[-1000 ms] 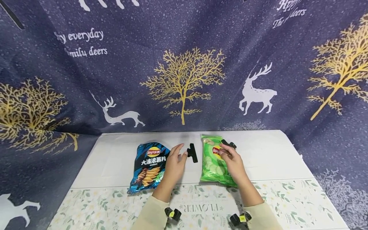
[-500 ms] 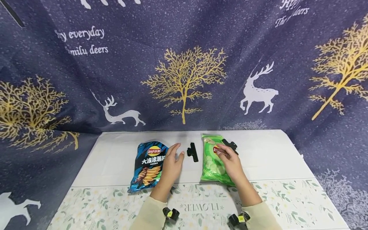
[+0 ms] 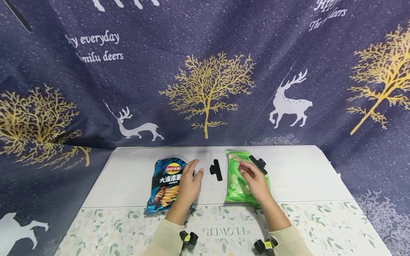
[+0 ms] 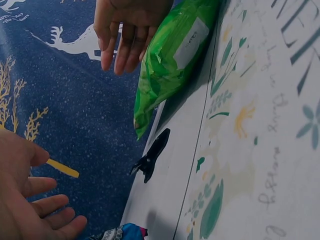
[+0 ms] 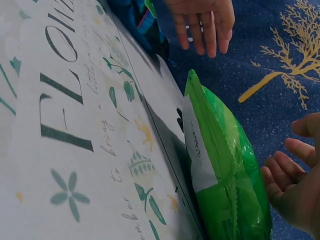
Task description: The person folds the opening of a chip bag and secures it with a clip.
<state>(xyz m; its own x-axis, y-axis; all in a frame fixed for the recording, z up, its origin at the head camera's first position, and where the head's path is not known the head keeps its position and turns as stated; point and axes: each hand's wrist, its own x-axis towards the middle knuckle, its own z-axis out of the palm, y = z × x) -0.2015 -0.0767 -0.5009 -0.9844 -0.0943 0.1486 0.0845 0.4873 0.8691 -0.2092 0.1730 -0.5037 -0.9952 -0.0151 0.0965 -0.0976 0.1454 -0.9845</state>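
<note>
A blue-and-black Lay's chip bag (image 3: 164,188) lies flat on the left of the table. My left hand (image 3: 189,186) hovers over its right edge, fingers relaxed and holding nothing. To the right lies a green chip bag (image 3: 235,181), with my right hand (image 3: 257,183) above its right half. In the right wrist view the loosely bent fingers of the right hand (image 5: 292,182) hold nothing. One black bag clip (image 3: 216,170) sits between the two bags. Another black bag clip (image 3: 258,164) is at the green bag's upper right edge, partly hidden by the right hand.
The table is white at the back (image 3: 298,177), with a floral mat (image 3: 320,227) along the front. A dark blue cloth (image 3: 137,81) printed with trees and deer hangs behind and around it. Each wrist wears a small black camera (image 3: 189,238).
Both hands have drifted slightly left, the left one further over the blue bag. More of the right-hand clip now shows. The bags and clips stay where they were on the table.
</note>
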